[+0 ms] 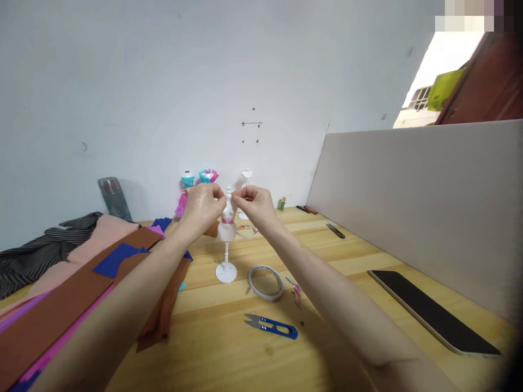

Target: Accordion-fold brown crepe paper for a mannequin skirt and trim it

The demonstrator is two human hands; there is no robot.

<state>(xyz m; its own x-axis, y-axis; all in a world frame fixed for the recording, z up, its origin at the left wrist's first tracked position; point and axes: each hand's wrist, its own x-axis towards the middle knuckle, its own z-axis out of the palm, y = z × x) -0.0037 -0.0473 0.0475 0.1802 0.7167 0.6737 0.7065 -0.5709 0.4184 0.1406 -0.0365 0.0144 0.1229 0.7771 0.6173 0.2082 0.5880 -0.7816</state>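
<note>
A small white dress-form mannequin (227, 231) stands upright on its round base, with a pink band around its waist. My left hand (205, 204) is at the left of its neck, thumb and fingers pinched together. On the other side of the neck, my right hand (254, 202) pinches in the same way. Whatever lies between the fingertips is too small to make out. In front of the mannequin are a roll of tape (266, 297) lying flat, blue thread snips (272, 326) and a few colourful scraps (296, 294).
Fabric pieces, among them a brown strip (77, 296), cover the table's left side near a flask (114, 198). Dressed mini mannequins (207, 175) stand by the wall. A phone (433, 310), dark scissors (335, 231) and a green spool (282, 204) lie right, beside a white partition (420, 207).
</note>
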